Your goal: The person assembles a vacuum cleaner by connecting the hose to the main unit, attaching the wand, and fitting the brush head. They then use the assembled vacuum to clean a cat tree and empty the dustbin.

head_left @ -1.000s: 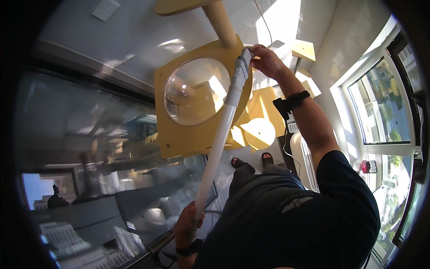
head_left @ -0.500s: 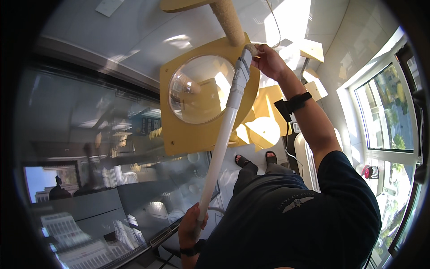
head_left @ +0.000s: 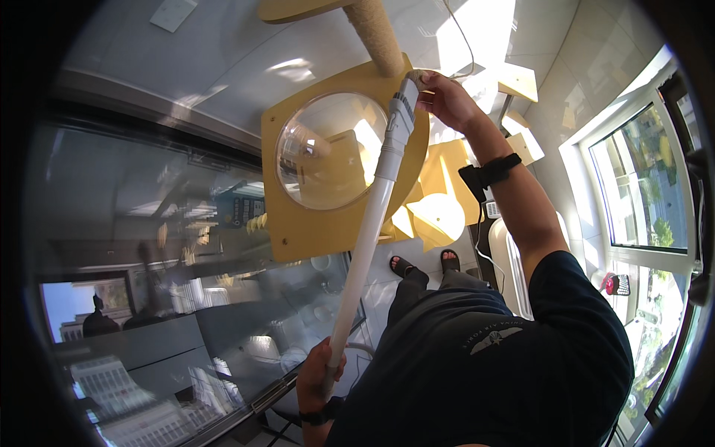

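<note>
My left fingers (head_left: 321,356) clamp the white tube (head_left: 363,257) low; my right fingers (head_left: 438,84) pinch its grey nozzle's (head_left: 399,123) tip, in front of the yellow board's (head_left: 298,232) right edge. Steadying the tube below should help.

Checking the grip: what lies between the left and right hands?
The head view shows a white tube with a grey nozzle at its upper end.

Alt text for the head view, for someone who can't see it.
A person's left hand grips the lower end of a white tube, the right hand at the tip of its grey nozzle. Beyond is a yellow panel with a clear dome.
</note>
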